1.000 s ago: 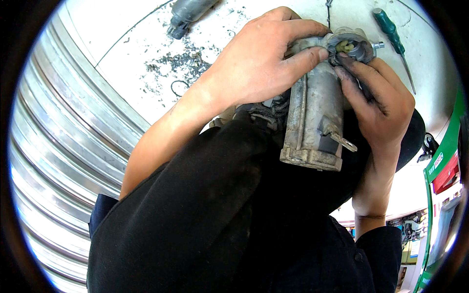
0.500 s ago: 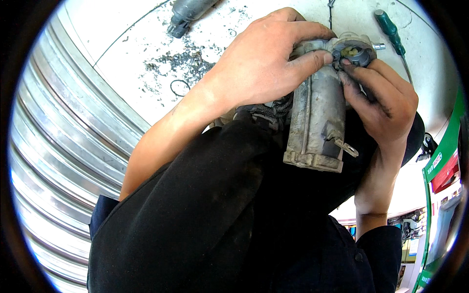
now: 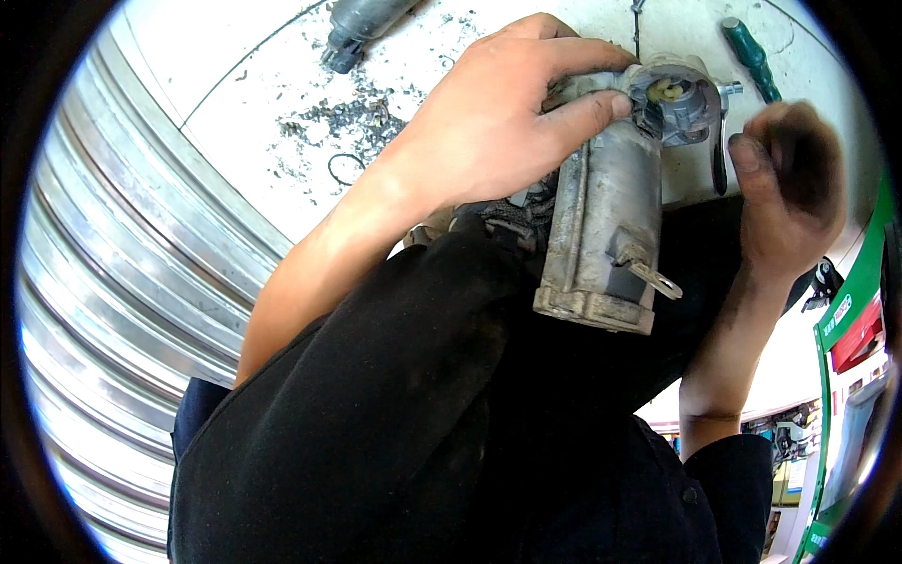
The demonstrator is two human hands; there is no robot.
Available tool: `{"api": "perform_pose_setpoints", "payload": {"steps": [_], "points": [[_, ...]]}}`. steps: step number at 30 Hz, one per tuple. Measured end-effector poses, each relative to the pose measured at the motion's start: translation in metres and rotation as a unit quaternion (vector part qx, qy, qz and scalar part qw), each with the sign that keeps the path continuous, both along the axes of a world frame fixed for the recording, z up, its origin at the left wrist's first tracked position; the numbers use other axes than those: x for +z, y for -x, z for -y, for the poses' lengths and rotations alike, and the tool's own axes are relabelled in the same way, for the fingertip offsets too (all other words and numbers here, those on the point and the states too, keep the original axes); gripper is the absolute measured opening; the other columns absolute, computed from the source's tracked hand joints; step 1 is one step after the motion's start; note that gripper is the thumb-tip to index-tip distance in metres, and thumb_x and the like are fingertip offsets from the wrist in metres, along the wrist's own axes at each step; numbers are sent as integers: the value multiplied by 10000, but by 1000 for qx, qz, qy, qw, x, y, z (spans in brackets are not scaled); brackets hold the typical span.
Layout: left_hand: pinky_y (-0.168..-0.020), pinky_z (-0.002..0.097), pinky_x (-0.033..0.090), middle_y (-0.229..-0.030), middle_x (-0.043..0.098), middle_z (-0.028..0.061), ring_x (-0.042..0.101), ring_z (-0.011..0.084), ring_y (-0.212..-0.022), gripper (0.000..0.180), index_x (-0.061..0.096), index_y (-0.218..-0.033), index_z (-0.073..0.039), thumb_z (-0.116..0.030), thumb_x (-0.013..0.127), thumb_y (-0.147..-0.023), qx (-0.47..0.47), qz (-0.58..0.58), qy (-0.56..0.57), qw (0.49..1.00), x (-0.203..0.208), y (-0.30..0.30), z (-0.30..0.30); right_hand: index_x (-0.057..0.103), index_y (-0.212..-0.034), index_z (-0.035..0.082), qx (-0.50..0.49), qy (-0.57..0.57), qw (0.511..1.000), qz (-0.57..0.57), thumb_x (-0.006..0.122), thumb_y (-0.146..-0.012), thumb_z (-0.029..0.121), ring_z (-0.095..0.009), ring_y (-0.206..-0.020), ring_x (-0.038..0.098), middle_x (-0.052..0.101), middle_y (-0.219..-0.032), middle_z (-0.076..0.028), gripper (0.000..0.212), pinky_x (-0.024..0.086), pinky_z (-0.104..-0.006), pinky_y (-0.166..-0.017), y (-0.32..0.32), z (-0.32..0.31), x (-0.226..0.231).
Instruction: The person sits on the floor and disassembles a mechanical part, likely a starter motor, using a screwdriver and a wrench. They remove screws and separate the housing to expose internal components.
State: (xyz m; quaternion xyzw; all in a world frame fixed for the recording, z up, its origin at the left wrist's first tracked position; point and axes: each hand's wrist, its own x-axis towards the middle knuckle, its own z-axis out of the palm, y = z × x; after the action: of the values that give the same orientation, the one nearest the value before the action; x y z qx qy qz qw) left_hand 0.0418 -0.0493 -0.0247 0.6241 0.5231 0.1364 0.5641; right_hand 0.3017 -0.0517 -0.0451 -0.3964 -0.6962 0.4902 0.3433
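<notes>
A dirty grey metal housing [image 3: 615, 197] with a long cylindrical body stands tilted by my black-clad leg. Its round upper end is uncovered and shows a pale yellowish part [image 3: 665, 91] inside. My left hand [image 3: 503, 117] is closed on the housing near that end, thumb on the near side and fingers over the far side. Off to the right, apart from the housing, is my right hand [image 3: 794, 188], its fingers curled and smeared by motion. Whether it holds anything cannot be made out. Dark grime marks both hands.
A ratchet wrench [image 3: 721, 155] and a green-handled screwdriver [image 3: 749, 56] lie beyond the housing. At the upper left are a dark cylinder [image 3: 362, 28], black debris [image 3: 352, 122] and a thin black ring [image 3: 346, 169]. A ribbed metal shutter [image 3: 132, 282] fills the left; a green-framed rack [image 3: 836, 320] stands right.
My right hand has left the housing's open end and moved right. The wrench behind it is now exposed. The housing has shifted slightly left, with my left hand still on it.
</notes>
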Motion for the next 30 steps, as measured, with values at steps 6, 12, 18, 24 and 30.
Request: {"api": "perform_pose_setpoints", "payload": {"steps": [6, 12, 18, 24, 30], "points": [[-912, 399, 526, -1119, 657, 176, 658, 303, -1041, 406, 680, -1305, -55, -305, 677, -985, 46, 25, -30, 998, -25, 24, 25, 480, -1497, 9, 42, 171, 979, 102, 829, -842, 389, -312, -1352, 532, 576, -1416, -199, 834, 417, -429, -1136, 20, 14, -21], [-946, 405, 533, -1175, 667, 180, 662, 300, -1073, 467, 679, -1309, -33, -370, 667, -985, 25, 25, -15, 999, -34, 42, 29, 515, -1456, -18, 33, 295, 952, 70, 790, -881, 400, -246, -1206, 613, 646, -1281, -162, 763, 482, -380, -1052, 44, 15, -14], [-936, 390, 522, -1169, 656, 185, 654, 303, -1067, 490, 661, -1291, -7, -334, 713, -930, 18, 60, 34, 997, -13, 32, 3, 586, -1358, -12, 24, 299, 953, 41, 816, -871, 320, -201, -1080, 663, 688, -1188, -128, 633, 529, -338, -953, 47, 10, -7], [-927, 375, 512, -1163, 646, 190, 647, 306, -1061, 522, 644, -1274, 19, -298, 759, -875, 15, 85, 61, 994, -2, 23, -16, 517, -1459, -15, 0, 310, 950, 37, 804, -880, 329, -222, -1179, 627, 655, -1276, -136, 732, 494, -366, -1037, 39, 18, -24], [-930, 383, 512, -1165, 649, 188, 648, 312, -1067, 570, 647, -1247, 33, -299, 794, -808, -9, 63, 46, 997, 1, 26, -22, 534, -1434, -15, 6, 305, 951, 51, 816, -866, 347, -215, -1141, 641, 667, -1225, -123, 731, 513, -365, -1008, 44, 18, -20]]}}
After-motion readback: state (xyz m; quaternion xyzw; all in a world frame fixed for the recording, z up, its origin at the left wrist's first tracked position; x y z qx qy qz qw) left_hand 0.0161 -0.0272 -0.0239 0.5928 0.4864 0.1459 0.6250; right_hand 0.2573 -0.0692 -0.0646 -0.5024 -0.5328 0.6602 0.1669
